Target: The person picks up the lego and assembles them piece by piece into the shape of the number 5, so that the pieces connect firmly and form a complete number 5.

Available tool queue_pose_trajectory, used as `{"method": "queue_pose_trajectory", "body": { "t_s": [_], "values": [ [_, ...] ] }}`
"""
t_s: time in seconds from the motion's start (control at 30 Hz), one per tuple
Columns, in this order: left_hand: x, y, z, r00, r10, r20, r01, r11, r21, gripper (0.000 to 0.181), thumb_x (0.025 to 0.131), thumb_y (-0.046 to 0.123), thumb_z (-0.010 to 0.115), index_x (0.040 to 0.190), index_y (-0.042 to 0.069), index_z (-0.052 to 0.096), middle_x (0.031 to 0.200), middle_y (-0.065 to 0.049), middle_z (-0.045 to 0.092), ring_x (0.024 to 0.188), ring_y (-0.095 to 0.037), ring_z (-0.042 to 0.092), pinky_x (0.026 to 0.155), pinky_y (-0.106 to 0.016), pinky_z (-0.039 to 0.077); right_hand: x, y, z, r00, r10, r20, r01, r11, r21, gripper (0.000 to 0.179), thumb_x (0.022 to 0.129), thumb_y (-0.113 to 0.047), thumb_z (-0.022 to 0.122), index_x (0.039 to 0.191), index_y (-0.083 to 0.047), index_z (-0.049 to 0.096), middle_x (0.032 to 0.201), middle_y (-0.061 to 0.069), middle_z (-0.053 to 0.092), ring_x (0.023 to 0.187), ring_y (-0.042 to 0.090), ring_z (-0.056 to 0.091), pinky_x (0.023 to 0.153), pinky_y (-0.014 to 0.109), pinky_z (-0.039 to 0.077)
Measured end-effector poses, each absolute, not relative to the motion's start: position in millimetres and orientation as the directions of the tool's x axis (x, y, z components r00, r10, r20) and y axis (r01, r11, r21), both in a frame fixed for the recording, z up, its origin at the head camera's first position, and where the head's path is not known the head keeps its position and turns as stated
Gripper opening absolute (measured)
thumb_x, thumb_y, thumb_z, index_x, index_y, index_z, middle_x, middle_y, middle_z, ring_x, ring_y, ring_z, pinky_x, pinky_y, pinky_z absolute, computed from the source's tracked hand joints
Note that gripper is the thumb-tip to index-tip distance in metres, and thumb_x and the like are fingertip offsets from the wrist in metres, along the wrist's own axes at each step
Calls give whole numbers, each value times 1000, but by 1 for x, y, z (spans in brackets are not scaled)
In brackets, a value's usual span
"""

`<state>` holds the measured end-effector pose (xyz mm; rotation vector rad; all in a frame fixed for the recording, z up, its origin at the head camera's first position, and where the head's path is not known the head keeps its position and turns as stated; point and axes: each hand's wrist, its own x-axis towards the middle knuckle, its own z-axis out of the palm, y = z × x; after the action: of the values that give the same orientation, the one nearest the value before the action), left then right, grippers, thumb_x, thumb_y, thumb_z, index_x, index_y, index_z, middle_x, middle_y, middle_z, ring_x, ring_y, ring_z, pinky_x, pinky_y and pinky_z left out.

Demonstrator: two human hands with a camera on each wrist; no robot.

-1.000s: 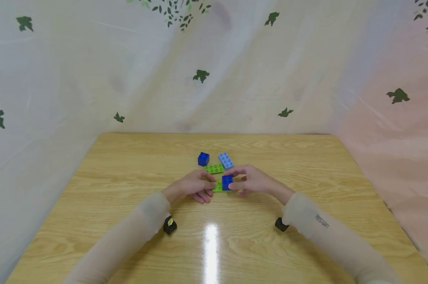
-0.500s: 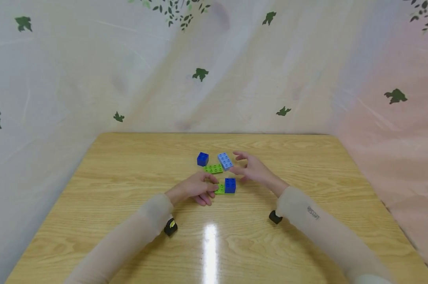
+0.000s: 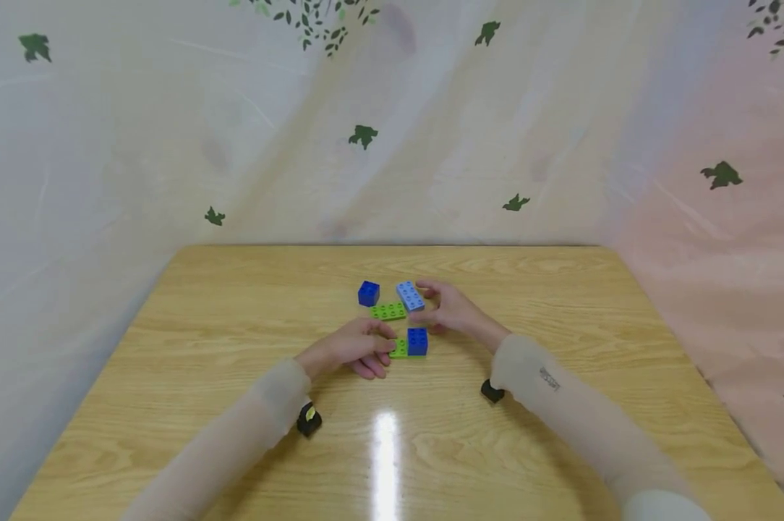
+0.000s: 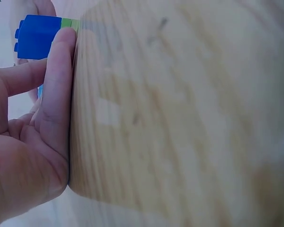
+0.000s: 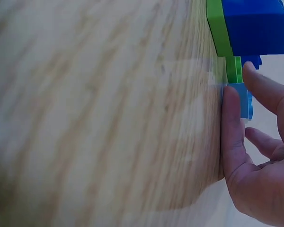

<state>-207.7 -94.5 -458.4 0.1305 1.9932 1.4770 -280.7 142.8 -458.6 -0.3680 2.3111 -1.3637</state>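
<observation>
In the head view my left hand (image 3: 359,346) pinches the left end of a flat lime-green building brick (image 3: 400,349), its other fingers low by the tabletop. A dark blue square brick (image 3: 417,341) stands on that green brick's right end. My right hand (image 3: 453,307) is beside a light blue eight-stud brick (image 3: 410,295), thumb near its front end and fingers spread along its right side. The right wrist view shows the fingertips right by the light blue brick (image 5: 244,99), thumb held apart from the fingers.
Behind my left hand lies a second flat lime-green brick (image 3: 388,311), and further back a second dark blue brick (image 3: 369,293). All stand on a wooden table (image 3: 249,289), bounded by a hanging patterned cloth (image 3: 431,181) at the back and sides.
My right hand has let go of the dark blue brick on the green one and moved back to the light blue brick. My left hand stays at the green brick.
</observation>
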Motion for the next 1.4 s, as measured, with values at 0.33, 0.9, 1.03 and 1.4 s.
{"method": "queue_pose_trajectory", "body": {
  "t_s": [0.33,0.9,1.03,1.4],
  "values": [
    [-210,-95,-453,-778,438,-451,-304,367,879,37,101,21,62,133,2,55,96,-16,71,76,-26,74,63,-38,62,-284,140,-456,-866,-440,-236,-24,509,-860,82,88,-29,83,155,-11,39,145,16,48,88,24,65,71,35,61],
    [-212,-95,-456,-771,443,-457,-317,355,879,35,101,20,63,131,3,56,95,-15,71,75,-26,74,61,-37,62,-281,134,-452,-882,-393,-261,-1,554,-832,72,91,-26,79,151,-7,44,130,13,54,99,25,65,70,33,61],
    [-212,-96,-457,-780,433,-452,-315,352,881,34,101,21,63,130,4,56,94,-16,71,75,-26,74,60,-37,62,-282,133,-452,-883,-381,-273,25,543,-839,72,91,-28,79,150,-7,44,129,13,54,96,26,66,69,34,61],
    [-211,-95,-458,-784,424,-453,-322,346,881,34,100,22,63,129,6,57,94,-15,71,73,-25,74,60,-36,62,-282,136,-451,-881,-366,-299,62,538,-841,61,94,-26,76,147,-11,49,123,13,56,85,24,65,69,34,61]
  ]
}}
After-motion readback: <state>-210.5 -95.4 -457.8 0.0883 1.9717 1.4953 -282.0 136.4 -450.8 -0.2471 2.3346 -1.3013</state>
